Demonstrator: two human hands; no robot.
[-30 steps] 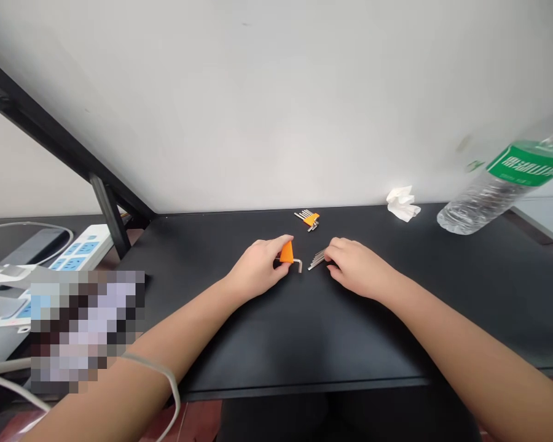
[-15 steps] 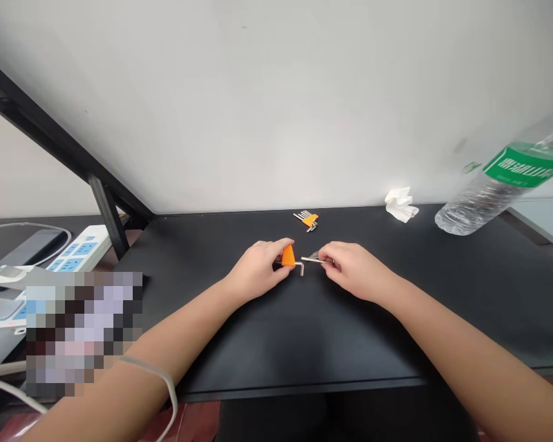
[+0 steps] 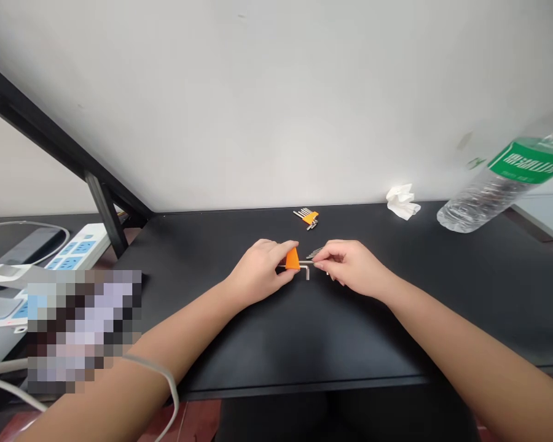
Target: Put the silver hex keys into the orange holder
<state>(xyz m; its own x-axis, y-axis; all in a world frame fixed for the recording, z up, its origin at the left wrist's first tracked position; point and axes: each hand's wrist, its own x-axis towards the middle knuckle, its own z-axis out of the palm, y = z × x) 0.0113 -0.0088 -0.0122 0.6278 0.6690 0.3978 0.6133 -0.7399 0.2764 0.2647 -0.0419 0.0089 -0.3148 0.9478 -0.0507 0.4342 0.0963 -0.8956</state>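
Between the thumb and fingers of my left hand (image 3: 261, 270) is an orange hex key holder (image 3: 292, 259). One L-shaped hex key (image 3: 307, 272) sits in it, its short bent end sticking out to the right. My right hand (image 3: 350, 263) pinches another hex key (image 3: 306, 263), whose tip meets the holder's right side; how deep it sits I cannot tell. Several loose hex keys (image 3: 314, 253) lie on the black table just behind my right fingertips, partly hidden by them. Farther back rests a second orange holder (image 3: 310, 218) filled with several hex keys.
On the right stand a clear plastic bottle (image 3: 493, 184) with a green label and a crumpled white tissue (image 3: 402, 201), both near the wall. A white power strip (image 3: 80, 245) and cables (image 3: 166, 374) are at the left, beside a black metal frame (image 3: 104, 202).
My right hand has moved left, bringing its hex key up against the holder. The left hand and holder have shifted slightly right.
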